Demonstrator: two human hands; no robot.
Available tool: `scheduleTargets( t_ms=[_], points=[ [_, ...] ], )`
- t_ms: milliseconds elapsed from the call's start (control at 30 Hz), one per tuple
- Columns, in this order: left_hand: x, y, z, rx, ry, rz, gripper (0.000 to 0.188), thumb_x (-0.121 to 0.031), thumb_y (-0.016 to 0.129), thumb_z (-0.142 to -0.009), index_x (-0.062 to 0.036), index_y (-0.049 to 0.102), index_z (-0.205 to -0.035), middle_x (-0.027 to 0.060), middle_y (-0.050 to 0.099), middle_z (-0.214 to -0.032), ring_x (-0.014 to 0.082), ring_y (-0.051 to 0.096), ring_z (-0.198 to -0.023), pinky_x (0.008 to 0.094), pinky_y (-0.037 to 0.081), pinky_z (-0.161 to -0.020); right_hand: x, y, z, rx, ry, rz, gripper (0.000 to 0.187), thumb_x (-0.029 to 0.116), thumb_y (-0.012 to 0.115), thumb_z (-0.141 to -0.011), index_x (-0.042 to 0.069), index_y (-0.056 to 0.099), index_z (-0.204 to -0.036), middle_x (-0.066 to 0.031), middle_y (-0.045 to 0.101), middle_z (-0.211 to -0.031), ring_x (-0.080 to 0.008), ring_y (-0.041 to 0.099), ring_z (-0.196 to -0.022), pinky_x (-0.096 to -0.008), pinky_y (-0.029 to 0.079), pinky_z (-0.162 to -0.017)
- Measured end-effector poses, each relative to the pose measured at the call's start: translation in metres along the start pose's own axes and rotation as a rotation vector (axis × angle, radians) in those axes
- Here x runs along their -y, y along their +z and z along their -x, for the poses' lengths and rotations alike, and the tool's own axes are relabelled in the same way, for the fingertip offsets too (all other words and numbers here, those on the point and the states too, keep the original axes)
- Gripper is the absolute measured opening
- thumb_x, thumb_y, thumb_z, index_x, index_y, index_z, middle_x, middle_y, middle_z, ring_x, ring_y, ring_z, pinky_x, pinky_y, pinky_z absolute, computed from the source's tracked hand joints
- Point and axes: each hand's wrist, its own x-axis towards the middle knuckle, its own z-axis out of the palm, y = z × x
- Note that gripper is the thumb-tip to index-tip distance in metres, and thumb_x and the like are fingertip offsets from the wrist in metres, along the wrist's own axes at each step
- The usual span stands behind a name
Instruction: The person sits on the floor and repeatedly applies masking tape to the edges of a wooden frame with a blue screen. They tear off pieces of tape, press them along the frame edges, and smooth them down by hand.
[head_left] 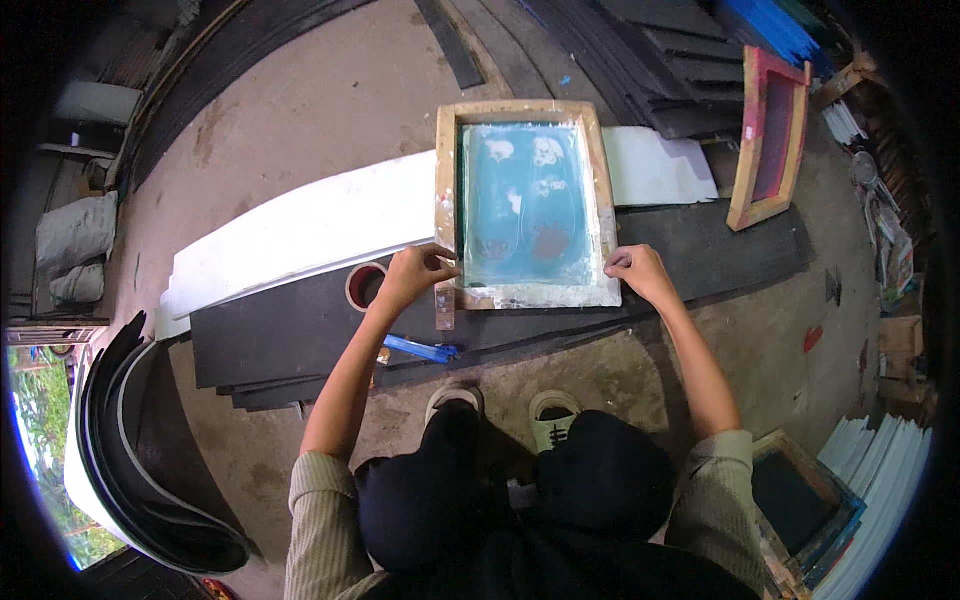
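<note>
A wooden silk-screen frame with blue-green mesh and pale patches lies in front of me. It rests across a white foam sheet and the black sheets below. My left hand is closed at the frame's lower left side, thumb and fingers pinched on its edge. At the lower right side, my right hand pinches the opposite edge. The mesh's design shows as several whitish spots and a darker smudge. Just left of my left hand stands a roll of tape.
A blue-handled tool lies on the black sheets near my shoes. Another frame with red mesh stands at the right, by stacked dark sheets. Curled black sheets are at left; a dark-meshed frame is at lower right.
</note>
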Motion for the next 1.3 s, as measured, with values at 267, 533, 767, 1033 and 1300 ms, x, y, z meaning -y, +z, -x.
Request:
scheduleTargets(
  t_ms=[267,533,767,1033,1300],
  points=[
    [0.023,0.008,-0.007,0.214,-0.207,0.143,0.024,-0.028,0.070,-0.074,-0.0070,0.069,-0.085,0.0148,0.067,-0.081,0.0273,0.065,-0.078,0.0358,0.049,-0.070,0.001,0.011,-0.003,0.104,0.134,-0.059,0.012,0.015,0.067,-0.074,0.004,0.070,-0.078,-0.0107,0.068,-0.074,-0.0247,0.064,-0.076,-0.0346,0.047,-0.070],
    [0.017,0.039,-0.007,0.098,-0.342,-0.218,0.025,-0.033,0.064,-0.077,-0.0123,0.068,-0.090,0.0095,0.068,-0.084,0.0321,0.063,-0.086,0.0457,0.044,-0.073,0.003,0.042,-0.002,-0.112,0.058,0.405,0.011,0.022,0.069,-0.073,0.011,0.071,-0.077,-0.0046,0.066,-0.079,-0.0244,0.048,-0.092,-0.0405,0.035,-0.081],
    [0.023,0.046,-0.002,0.029,-0.312,-0.152,0.020,-0.031,0.064,-0.077,-0.0145,0.067,-0.089,0.0086,0.067,-0.089,0.0333,0.056,-0.093,0.0465,0.042,-0.076,0.001,0.044,0.001,-0.142,0.027,0.378,0.010,0.019,0.071,-0.071,0.010,0.070,-0.075,-0.0011,0.065,-0.081,-0.0227,0.046,-0.089,-0.0387,0.031,-0.078],
    [0.037,0.040,-0.013,0.048,-0.228,-0.195,0.026,-0.033,0.070,-0.073,-0.0111,0.069,-0.087,0.0135,0.065,-0.086,0.0345,0.057,-0.090,0.0437,0.044,-0.082,0.006,0.031,-0.007,-0.091,0.058,0.442,0.011,0.021,0.071,-0.072,0.010,0.070,-0.074,-0.0025,0.062,-0.081,-0.0226,0.044,-0.092,-0.0413,0.029,-0.079],
    [0.013,0.042,-0.023,0.035,-0.211,-0.335,0.021,-0.030,0.073,-0.069,-0.0112,0.072,-0.077,0.0083,0.067,-0.075,0.0261,0.063,-0.075,0.0387,0.045,-0.069,0.007,0.034,-0.011,-0.115,-0.070,0.576,0.013,0.017,0.071,-0.069,0.006,0.070,-0.074,-0.0077,0.059,-0.085,-0.0257,0.044,-0.096,-0.0439,0.030,-0.078]
  ],
)
